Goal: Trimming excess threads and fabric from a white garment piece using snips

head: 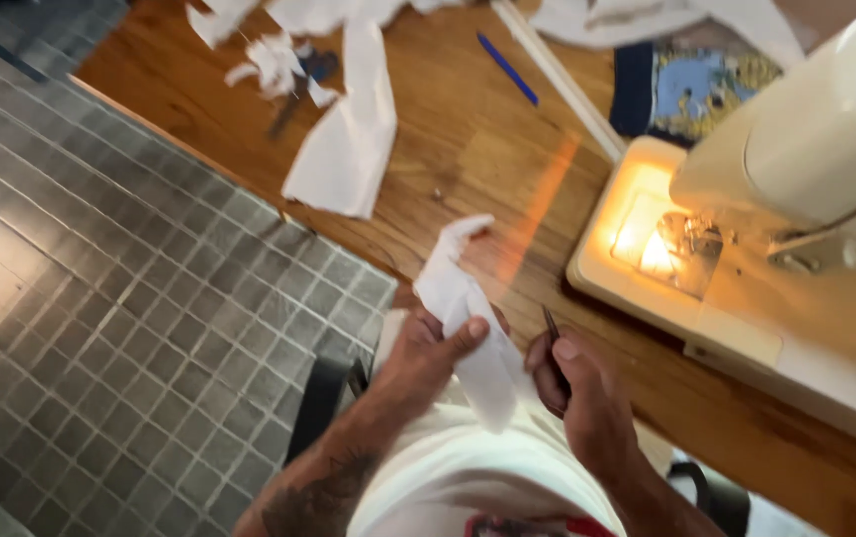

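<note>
The left hand pinches a white fabric strip — thumb across its middle — just in front of the sewing machine. The right hand is closed on a thin dark tool. The strip looks light, limp — best gripped mid-length; its long axis runs up-left toward the wooden table.

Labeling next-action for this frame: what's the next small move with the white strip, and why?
Probably bring the small dark tool, pinched in the right hand, to the white fabric strip that the left hand grips. The tool's tip sits just beside the strip, not touching.
</note>
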